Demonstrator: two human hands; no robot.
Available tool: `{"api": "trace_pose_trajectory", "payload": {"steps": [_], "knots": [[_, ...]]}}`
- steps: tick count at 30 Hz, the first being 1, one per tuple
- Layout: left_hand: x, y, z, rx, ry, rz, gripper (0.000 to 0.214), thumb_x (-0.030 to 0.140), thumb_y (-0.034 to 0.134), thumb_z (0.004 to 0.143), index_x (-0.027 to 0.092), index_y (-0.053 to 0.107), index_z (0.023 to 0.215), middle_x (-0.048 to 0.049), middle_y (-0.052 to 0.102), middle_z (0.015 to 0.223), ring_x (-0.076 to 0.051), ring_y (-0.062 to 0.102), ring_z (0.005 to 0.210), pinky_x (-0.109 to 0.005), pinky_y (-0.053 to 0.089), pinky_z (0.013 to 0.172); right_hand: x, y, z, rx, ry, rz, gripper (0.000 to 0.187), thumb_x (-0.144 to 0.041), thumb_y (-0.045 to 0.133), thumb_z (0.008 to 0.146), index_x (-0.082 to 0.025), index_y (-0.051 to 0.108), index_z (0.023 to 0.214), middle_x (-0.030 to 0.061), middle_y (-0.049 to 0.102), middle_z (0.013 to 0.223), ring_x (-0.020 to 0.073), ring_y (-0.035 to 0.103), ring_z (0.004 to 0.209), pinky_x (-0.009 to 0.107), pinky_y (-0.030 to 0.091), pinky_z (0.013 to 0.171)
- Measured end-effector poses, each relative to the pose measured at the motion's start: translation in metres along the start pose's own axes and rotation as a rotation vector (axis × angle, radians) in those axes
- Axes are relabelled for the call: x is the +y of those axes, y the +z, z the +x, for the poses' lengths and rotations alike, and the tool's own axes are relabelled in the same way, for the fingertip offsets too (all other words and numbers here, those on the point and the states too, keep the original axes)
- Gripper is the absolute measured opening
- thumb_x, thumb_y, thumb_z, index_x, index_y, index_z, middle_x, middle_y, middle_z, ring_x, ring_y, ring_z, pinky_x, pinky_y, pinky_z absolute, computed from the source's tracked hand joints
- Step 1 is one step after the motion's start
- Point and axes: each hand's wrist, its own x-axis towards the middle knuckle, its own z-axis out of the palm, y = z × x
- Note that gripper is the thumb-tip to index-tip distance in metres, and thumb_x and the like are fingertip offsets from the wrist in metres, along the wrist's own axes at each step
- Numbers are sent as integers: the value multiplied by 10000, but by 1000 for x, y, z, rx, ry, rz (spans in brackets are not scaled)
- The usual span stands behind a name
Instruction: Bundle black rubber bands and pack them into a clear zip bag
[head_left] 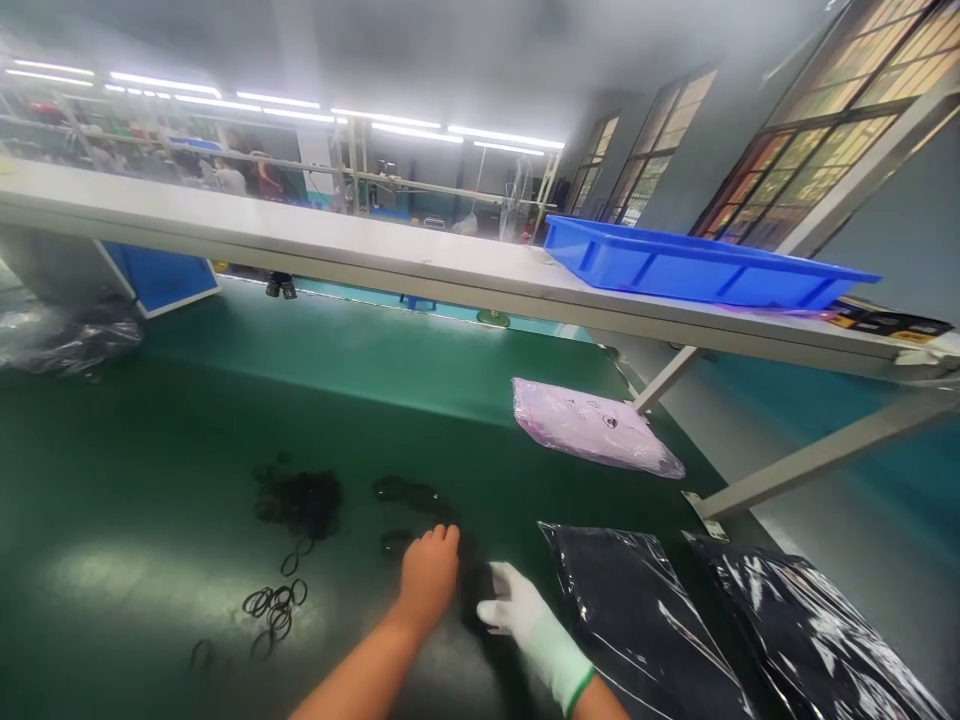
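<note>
My left hand [431,568], bare, is closed with its fingers curled, low over the green table; what it holds is hidden. Close by on the right, my right hand [517,608] wears a white glove with a green cuff edge. Its fingers and thumb curve around something dark and blurred between the hands. Beyond my left hand lie a few dark rings [405,490], hard to see against the table. A dense heap of black rings [304,502] sits further left, and several loose black rings [276,608] lie nearer me.
Two black items in clear plastic bags [645,610] [817,620] lie at the right. Behind them is a pink plastic packet [592,425]. A white shelf [360,235] spans the table, bearing a blue tray [697,265]. Crumpled plastic [67,335] lies far left.
</note>
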Motion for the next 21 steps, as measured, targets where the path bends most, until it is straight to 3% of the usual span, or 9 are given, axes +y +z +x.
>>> {"api": "trace_pose_trajectory", "payload": {"steps": [3, 6, 9, 12, 15, 18, 21], "knots": [[-11, -5, -3, -55, 164, -28, 251, 89, 382, 792, 188, 543, 957, -49, 553, 1007, -196, 487, 987, -325, 359, 855, 5, -5, -18, -115, -45, 348, 645, -284, 515, 572, -176, 383, 1194, 103, 492, 1181, 196, 523, 1016, 313, 466, 772], [-18, -18, -18, -62, 163, -77, 281, 82, 371, 776, 198, 551, 959, -43, 527, 1053, -169, 481, 986, -282, 375, 837, 9, -2, -34, -167, -14, 633, 687, -287, 619, 516, -184, 411, 1163, 105, 472, 1183, 208, 519, 984, 336, 462, 760], [-14, -33, -36, -148, 226, -342, 492, 55, 404, 688, 260, 487, 1127, 1, 471, 1175, -98, 501, 917, -189, 402, 777, 10, 3, -41, -215, 54, 637, 727, -242, 645, 464, -173, 456, 1162, 108, 504, 1103, 212, 538, 882, 290, 457, 618], [-6, -41, -50, -277, 339, -525, 455, 61, 438, 630, 285, 572, 1002, 31, 534, 1055, -107, 495, 932, -185, 384, 814, 9, 3, -45, -236, -3, 674, 684, -180, 642, 462, -134, 501, 1130, 96, 544, 974, 170, 535, 776, 216, 388, 525], [3, -35, -60, -203, 193, -536, 295, 115, 496, 636, 253, 585, 881, 22, 543, 967, -118, 511, 870, -193, 386, 730, 4, 6, -52, -174, 8, 869, 593, -264, 683, 593, -158, 487, 1143, 91, 529, 1027, 141, 530, 813, 239, 423, 637], [14, -20, -72, -121, 58, -469, 256, 155, 514, 675, 241, 556, 913, 10, 520, 1035, -117, 531, 840, -204, 378, 706, 0, 16, -58, -270, -96, 1067, 419, -313, 578, 783, -217, 472, 1177, 90, 485, 1156, 174, 527, 949, 355, 425, 808], [20, -12, -82, -151, 19, -424, 222, 200, 531, 694, 235, 562, 911, 2, 519, 1048, -129, 539, 832, -222, 380, 707, -1, 24, -60, -265, -176, 1183, 393, -237, 601, 758, -218, 507, 1139, 79, 506, 1134, 184, 530, 968, 356, 415, 826]]}}
